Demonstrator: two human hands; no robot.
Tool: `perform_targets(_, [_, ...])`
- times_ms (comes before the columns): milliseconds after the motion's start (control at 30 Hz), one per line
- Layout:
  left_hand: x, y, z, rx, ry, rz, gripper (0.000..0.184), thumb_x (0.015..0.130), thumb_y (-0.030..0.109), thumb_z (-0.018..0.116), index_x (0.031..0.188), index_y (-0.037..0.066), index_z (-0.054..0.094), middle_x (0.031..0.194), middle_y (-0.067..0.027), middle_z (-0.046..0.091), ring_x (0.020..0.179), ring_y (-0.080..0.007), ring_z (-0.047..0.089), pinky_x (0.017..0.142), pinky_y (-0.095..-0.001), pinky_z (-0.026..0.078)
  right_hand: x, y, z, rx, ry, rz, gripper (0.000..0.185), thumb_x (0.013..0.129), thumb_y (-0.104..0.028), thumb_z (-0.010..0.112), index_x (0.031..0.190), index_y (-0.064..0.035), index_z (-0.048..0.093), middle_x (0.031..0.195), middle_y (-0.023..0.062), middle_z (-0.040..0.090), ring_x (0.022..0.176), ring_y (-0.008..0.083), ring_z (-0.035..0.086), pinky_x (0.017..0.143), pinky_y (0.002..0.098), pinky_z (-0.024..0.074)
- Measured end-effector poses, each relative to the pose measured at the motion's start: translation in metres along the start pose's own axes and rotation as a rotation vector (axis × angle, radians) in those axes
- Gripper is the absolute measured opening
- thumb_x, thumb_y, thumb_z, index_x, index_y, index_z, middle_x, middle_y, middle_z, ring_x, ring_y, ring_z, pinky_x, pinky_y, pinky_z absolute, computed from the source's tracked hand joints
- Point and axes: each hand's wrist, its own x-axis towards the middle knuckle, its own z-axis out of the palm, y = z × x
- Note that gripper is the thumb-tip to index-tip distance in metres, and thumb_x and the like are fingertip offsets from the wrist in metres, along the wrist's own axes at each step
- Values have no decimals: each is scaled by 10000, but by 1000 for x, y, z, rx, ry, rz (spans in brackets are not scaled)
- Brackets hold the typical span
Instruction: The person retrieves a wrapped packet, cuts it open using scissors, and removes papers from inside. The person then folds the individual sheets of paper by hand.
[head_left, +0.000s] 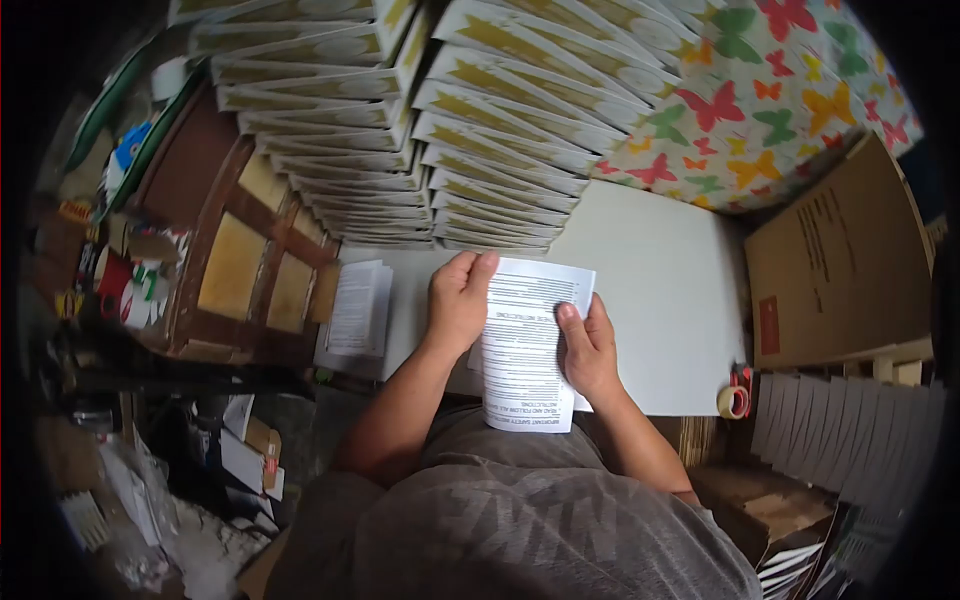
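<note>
A printed white sheet (525, 350), its text upside down in this view, is held between my two hands over the near edge of the white table (660, 300). My left hand (463, 300) grips its upper left edge, thumb on top. At the right edge, my right hand (588, 345) pinches the paper with the thumb on the print and the fingers behind. Whether there is one sheet or more cannot be told. Left of my left hand lies a stack of printed sheets (357, 308) on the table.
Tall stacks of folded white-and-gold cartons (510, 120) rise at the back. A cardboard box (840, 260) stands at the right, with a tape roll (733, 402) by the table's corner. Butterfly-patterned cloth (760, 110) hangs behind. A brown wooden cabinet (235, 265) is at the left.
</note>
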Motion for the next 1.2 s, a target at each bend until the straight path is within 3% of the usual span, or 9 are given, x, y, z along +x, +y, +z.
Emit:
perform_targets(67, [-1,-1,-12,275,-93,-42,327,1033,257,678,875,-29,687,694,-34,612,614,-125,478,575,-296,432,-3,5,2,-17,24,19,256,1139,-216,491,1226,20,535,1051,106,654,908,144,595,853,300,506])
perform_targets(233, [-28,-18,-28,75,-101,57,465,1021,302,693,700,-20,599,559,-34,508,525,-148,395,494,-346,377,4,5,18,29,72,28,234,1138,-214,499,1188,11,541,1040,101,651,900,138,587,842,287,501])
perform_targets(400, [-44,-11,-60,349,-2,-138,385,1009,298,698,806,-28,662,605,-66,565,544,-161,451,516,-336,404,12,21,35,-4,-29,65,245,1138,-221,502,1195,14,540,1039,107,648,908,142,589,859,293,499])
perform_targets(600, [-71,-19,-95,317,56,-97,364,997,286,701,836,-39,675,610,-81,581,547,-179,475,524,-343,419,27,48,60,-24,-91,99,265,1140,-233,499,1198,24,537,1040,115,646,923,148,590,879,309,498])
perform_targets(733, [-82,-16,-121,317,75,-304,273,998,191,697,869,-48,673,674,-47,598,609,-129,487,553,-302,431,32,61,88,32,-136,97,287,1143,-247,494,1209,29,534,1046,120,641,944,157,593,908,324,493])
perform_targets(800, [-96,-20,-129,158,112,-152,292,994,194,707,829,-43,664,641,-40,571,597,-138,472,544,-319,424,38,57,100,13,-125,126,275,1144,-240,490,1208,25,533,1041,101,630,931,140,578,913,309,478])
perform_targets(900, [-109,-12,-144,384,159,-235,267,996,187,714,857,-36,671,679,-38,594,600,-137,480,544,-319,422,43,75,112,-13,-190,154,249,1143,-228,490,1187,15,522,1016,75,608,900,124,559,894,292,469])
perform_targets(1067, [-130,-27,-163,248,196,-113,281,1002,196,714,852,-36,666,684,-43,599,588,-138,472,533,-324,411,45,83,131,19,-212,131,223,1140,-214,497,1153,7,514,991,58,593,882,117,546,878,282,463])
perform_targets(1200, [-139,-36,-168,356,242,-209,282,1014,206,692,875,-40,681,705,-57,635,566,-158,486,546,-332,439,47,96,134,65,-237,141,215,1138,-210,501,1141,4,510,981,55,585,893,121,545,881,290,464])
